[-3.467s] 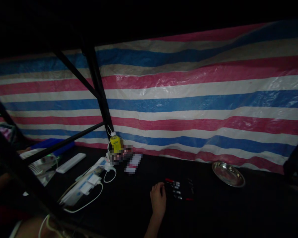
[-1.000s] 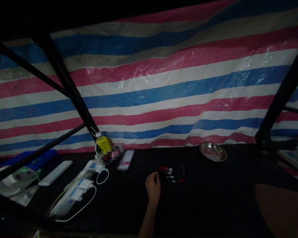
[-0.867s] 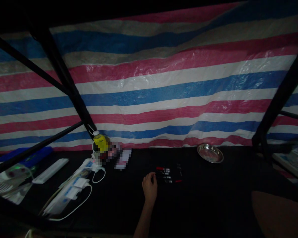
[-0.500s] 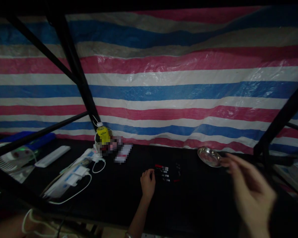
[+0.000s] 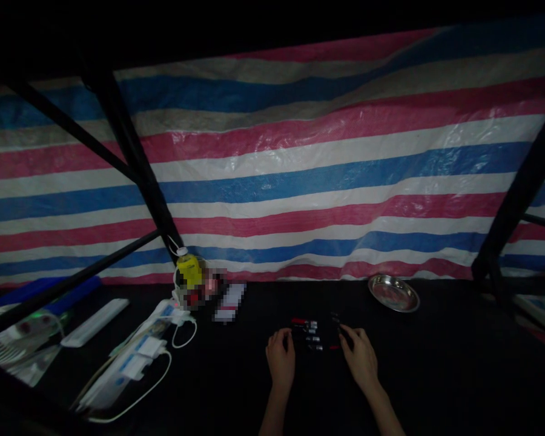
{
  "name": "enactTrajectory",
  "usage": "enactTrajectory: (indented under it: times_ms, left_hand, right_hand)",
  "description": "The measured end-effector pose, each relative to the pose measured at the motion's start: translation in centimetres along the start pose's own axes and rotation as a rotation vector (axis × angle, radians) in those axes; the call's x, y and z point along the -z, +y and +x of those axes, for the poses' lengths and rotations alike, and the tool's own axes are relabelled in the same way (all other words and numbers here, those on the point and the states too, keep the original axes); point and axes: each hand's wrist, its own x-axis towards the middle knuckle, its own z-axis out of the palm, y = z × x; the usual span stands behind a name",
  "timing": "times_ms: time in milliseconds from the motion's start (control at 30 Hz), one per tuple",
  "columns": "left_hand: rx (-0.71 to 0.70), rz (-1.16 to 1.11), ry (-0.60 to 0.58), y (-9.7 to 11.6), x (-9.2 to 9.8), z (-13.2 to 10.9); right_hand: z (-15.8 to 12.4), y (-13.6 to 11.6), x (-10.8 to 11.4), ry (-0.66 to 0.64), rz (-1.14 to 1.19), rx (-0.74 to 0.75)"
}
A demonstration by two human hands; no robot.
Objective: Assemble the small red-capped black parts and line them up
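Note:
Both my hands rest on a black tabletop [image 5: 436, 375] in dim light. My left hand [image 5: 280, 358] lies with its fingers curled, just left of a cluster of small red, black and silver parts [image 5: 312, 335]. My right hand [image 5: 360, 357] sits on the right side of that cluster, fingertips reaching the nearest dark parts. Whether either hand pinches a part is lost in the dark.
A round metal dish [image 5: 393, 293] stands at the back right. A yellow bottle [image 5: 188, 269], a white power strip with chargers and cable [image 5: 138, 351], a white bar [image 5: 94, 314] and a blue object [image 5: 49, 292] lie to the left. Black frame bars [image 5: 131, 163] cross before a striped tarpaulin [image 5: 327, 181].
My right hand came in from the right, passed close to the camera, and settled on the table right of the small parts. My left hand stayed put. The view shifted slightly.

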Motion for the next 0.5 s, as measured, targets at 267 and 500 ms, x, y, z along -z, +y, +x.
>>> enactTrajectory:
  times_ms: [267, 500]
  left_hand:
    - [-0.020, -0.007, 0.006, 0.01, -0.03, 0.03]
    - [-0.034, -0.036, 0.026, -0.52, -0.30, 0.37]
  right_hand:
    - [0.33, -0.12, -0.20, 0.016, -0.035, 0.016]
    - [0.41, -0.38, -0.17, 0.049, -0.037, 0.020]
